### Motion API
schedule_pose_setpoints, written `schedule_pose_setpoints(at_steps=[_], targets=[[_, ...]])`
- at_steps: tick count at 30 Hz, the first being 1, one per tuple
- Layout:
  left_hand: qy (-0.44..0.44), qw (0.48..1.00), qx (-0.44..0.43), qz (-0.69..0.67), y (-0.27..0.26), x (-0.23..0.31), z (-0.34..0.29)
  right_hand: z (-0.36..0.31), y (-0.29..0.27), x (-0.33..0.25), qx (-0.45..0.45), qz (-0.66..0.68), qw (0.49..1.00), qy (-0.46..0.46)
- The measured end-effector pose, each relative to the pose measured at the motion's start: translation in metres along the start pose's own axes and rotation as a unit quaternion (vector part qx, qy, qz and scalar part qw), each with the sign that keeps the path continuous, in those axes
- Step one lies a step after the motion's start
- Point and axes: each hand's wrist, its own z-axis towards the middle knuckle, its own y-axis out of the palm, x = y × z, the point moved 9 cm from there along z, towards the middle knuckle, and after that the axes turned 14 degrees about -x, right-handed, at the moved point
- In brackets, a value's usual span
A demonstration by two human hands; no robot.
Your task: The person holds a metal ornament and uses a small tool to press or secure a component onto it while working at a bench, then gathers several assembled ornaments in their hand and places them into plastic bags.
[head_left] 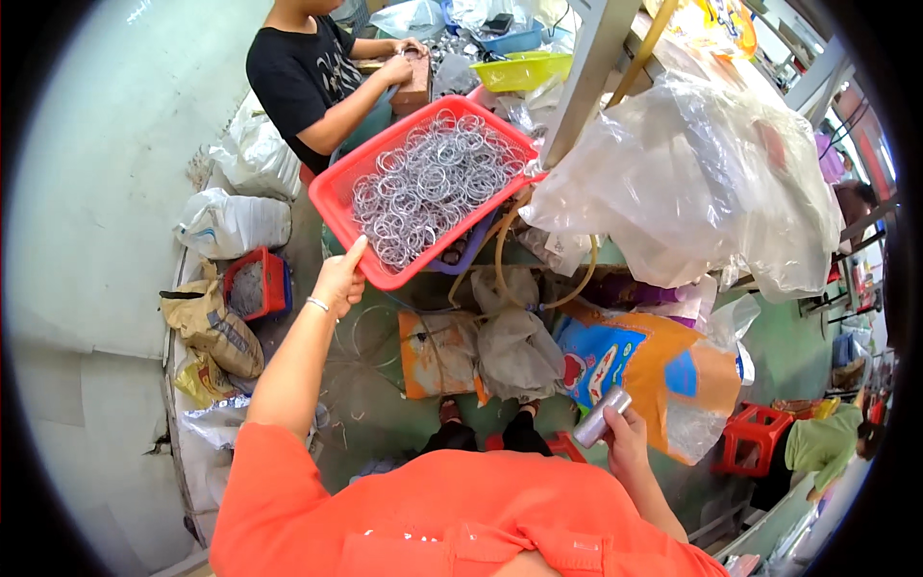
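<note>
Left hand [339,284] grips tray [336,204], upper centre; right hand [630,442] grips cylinder [602,416]. Likely step: tray handling; next move needs level support.

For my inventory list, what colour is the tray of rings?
The tray is red, shown best in the head view.

Metal rings [433,188], thin and shiny, glinted against the smooth, semi-gloss plastic of the red tray [387,278] before you. The silvery cylinder [601,416] you held had a smooth, metallic sheen, and your bangle [317,304] looked like polished metal. Your orange shirt [433,510] was matt, softly creased cloth — so was the co-worker's black T-shirt [293,82]. To your right, crinkled, translucent plastic sheeting [692,183] threw back glossy highlights above a blue-and-orange sack [625,351] of slick printed plastic. The yellow-green basin [524,73] beyond was smooth plastic.
</note>
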Motion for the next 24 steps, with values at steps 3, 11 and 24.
schedule_pose_setpoints(at_steps=[3,11,24], targets=[[0.045,0.997,0.051,-0.048,-0.013,0.008,-0.006,-0.012,0.001,0.001,0.013,-0.002,1.000,-0.004],[-0.092,0.881,-0.355,-0.299,0.140,-0.061,-0.058,-0.039,-0.014,0.004,0.038,0.075,0.992,-0.099],[-0.315,0.776,-0.536,0.110,0.406,-0.180,-0.117,-0.164,-0.142,0.075,0.193,0.415,0.852,-0.253]])
